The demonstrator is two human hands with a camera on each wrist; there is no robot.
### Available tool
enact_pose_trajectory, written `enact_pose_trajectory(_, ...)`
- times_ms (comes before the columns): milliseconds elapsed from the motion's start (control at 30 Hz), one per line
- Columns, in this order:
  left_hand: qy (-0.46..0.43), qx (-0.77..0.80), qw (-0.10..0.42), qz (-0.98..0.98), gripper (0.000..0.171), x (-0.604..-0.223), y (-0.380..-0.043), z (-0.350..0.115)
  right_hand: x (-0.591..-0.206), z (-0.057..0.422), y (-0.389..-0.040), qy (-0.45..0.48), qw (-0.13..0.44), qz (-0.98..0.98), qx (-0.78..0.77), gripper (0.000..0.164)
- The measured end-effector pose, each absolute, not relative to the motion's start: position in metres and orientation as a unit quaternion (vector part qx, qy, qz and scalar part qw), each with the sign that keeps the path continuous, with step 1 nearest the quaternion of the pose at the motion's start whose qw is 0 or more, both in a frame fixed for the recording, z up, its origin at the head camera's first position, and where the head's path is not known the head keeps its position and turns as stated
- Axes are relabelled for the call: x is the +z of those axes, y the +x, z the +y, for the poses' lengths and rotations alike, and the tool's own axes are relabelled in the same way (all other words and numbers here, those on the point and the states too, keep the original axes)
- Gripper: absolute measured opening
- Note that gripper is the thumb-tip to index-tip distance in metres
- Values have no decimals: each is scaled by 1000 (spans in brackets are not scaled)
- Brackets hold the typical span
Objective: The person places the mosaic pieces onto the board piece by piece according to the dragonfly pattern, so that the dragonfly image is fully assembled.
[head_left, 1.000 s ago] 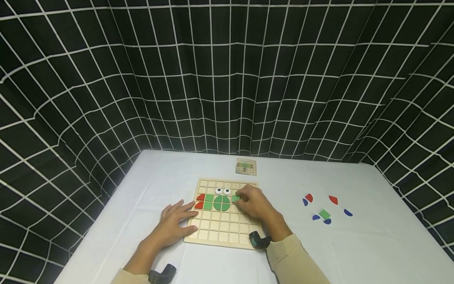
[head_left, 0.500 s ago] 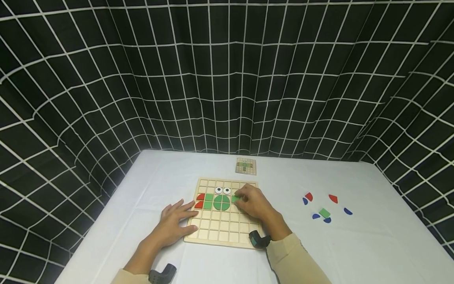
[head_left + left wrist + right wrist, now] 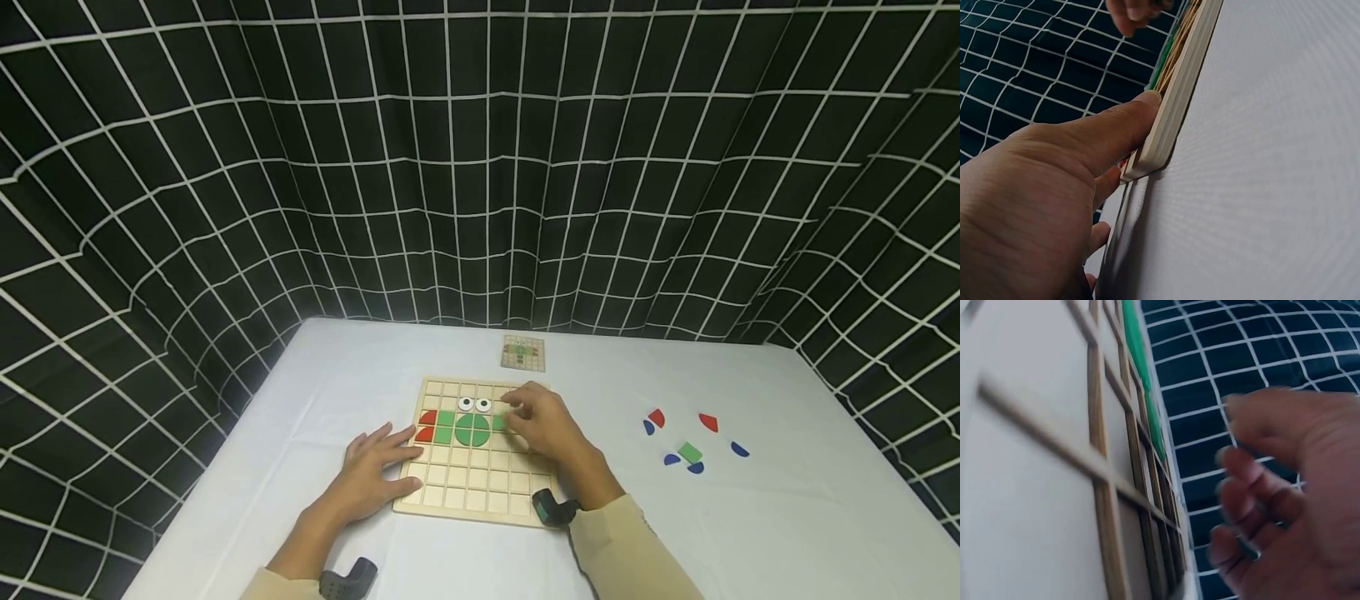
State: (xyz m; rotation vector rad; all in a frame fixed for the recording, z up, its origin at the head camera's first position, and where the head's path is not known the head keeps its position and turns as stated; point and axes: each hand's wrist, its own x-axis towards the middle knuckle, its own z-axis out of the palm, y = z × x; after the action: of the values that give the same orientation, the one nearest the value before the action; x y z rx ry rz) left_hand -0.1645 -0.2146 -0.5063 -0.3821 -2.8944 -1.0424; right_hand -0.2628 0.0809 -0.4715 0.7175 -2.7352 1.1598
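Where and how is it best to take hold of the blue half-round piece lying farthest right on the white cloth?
The right hand, being nearer, might come from above and pinch the blue half-round piece across its middle, straight edge against curved edge. It looks thin and lies flat, apart from the red wedge-shaped piece and green square piece, so both edges seem free.

A curtained booth; black, white-gridded curtains (image 3: pixel 468 175) line 3 sides of a white-clothed table (image 3: pixel 607 392).
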Motion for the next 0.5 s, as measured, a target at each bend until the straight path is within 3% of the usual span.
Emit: enact_pose_trajectory(500,-121,-335,24,-934,46,-505,-164,-214,-407,131,-239,244,136,-867,412,26)
